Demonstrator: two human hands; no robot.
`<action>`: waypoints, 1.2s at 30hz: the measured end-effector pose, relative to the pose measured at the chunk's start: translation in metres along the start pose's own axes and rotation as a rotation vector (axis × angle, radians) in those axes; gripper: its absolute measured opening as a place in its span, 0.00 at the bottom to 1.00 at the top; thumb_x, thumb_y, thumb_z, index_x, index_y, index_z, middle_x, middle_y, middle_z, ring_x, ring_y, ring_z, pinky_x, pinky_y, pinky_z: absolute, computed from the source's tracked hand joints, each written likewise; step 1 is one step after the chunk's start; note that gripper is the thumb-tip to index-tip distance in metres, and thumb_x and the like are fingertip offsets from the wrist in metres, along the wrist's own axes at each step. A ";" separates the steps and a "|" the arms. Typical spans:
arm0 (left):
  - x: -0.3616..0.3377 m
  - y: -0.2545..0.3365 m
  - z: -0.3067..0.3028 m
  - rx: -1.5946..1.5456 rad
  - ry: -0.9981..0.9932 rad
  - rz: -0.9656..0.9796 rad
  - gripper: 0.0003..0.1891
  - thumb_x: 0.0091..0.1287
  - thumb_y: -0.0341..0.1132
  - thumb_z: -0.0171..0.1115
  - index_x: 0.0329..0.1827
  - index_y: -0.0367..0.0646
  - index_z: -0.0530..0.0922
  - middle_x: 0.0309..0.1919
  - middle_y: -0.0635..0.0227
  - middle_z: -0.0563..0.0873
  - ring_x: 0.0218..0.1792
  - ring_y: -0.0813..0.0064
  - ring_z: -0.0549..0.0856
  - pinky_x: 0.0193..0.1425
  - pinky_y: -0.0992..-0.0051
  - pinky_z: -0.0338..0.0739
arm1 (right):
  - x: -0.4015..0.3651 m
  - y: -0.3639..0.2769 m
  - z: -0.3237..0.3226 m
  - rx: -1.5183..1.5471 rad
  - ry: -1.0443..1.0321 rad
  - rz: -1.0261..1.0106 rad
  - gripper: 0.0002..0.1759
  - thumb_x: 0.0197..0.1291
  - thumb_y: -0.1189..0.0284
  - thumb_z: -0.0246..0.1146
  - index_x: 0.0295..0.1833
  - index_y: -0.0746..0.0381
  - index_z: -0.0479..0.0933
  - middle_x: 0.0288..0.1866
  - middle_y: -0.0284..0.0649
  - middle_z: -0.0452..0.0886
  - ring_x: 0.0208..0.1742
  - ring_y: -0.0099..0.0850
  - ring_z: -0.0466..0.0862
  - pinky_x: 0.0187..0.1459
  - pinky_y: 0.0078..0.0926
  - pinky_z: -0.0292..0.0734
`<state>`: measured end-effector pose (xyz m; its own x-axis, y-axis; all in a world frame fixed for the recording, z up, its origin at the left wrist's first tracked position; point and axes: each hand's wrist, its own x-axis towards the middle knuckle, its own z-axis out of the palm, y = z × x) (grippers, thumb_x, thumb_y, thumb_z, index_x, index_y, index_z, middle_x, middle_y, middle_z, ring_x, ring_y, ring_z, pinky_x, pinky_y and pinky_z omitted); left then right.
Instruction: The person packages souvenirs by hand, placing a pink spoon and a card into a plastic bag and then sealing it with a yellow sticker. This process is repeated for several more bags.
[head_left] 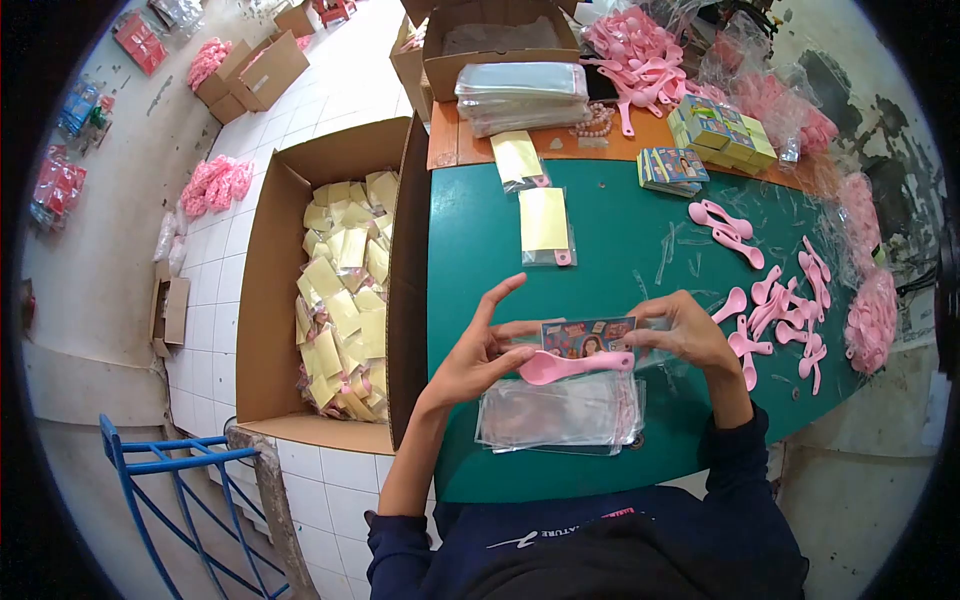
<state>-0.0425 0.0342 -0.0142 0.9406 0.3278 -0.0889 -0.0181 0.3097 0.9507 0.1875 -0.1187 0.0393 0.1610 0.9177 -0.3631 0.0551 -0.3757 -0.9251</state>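
Above a stack of clear plastic bags (560,415), a pink spoon (575,366) and a printed card (590,336) are held between both hands. My left hand (485,355) pinches the spoon's bowl end with thumb and fingers, its index finger raised. At the other end, my right hand (675,335) grips the card and a clear bag near the spoon's handle. Two packed bags with yellow cards (543,220) (516,158) lie farther up the green table (480,290). Loose pink spoons (790,310) are scattered to the right of my right hand.
A large cardboard box (270,300) of packed yellow-card bags stands left of the table. Card stacks (720,135), a plastic bag pile (522,95) and heaped pink spoons (640,55) occupy the far orange surface (450,145). A blue metal frame (180,465) stands at lower left.
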 end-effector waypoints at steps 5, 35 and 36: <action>0.006 -0.013 0.011 0.274 0.110 0.153 0.38 0.67 0.26 0.56 0.74 0.46 0.42 0.55 0.53 0.78 0.48 0.66 0.83 0.50 0.74 0.79 | 0.002 0.015 -0.001 -0.090 0.092 -0.174 0.07 0.50 0.77 0.70 0.32 0.67 0.78 0.27 0.32 0.79 0.29 0.19 0.78 0.33 0.18 0.74; -0.006 -0.018 0.038 0.162 0.185 -0.231 0.27 0.70 0.26 0.47 0.72 0.45 0.53 0.40 0.58 0.85 0.41 0.76 0.84 0.38 0.77 0.82 | -0.001 0.021 0.053 -0.657 -0.405 -0.646 0.08 0.54 0.72 0.63 0.34 0.63 0.71 0.33 0.42 0.72 0.36 0.38 0.75 0.38 0.32 0.71; -0.005 -0.015 0.037 0.188 0.237 -0.226 0.25 0.70 0.26 0.46 0.71 0.44 0.55 0.40 0.59 0.85 0.42 0.76 0.84 0.37 0.78 0.81 | -0.004 0.009 0.034 -0.526 -0.558 -0.543 0.08 0.55 0.72 0.63 0.34 0.63 0.71 0.32 0.41 0.71 0.35 0.36 0.75 0.37 0.30 0.71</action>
<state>-0.0343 -0.0051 -0.0175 0.8087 0.4739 -0.3485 0.2646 0.2360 0.9350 0.1537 -0.1209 0.0287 -0.5056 0.8624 -0.0238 0.4444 0.2367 -0.8640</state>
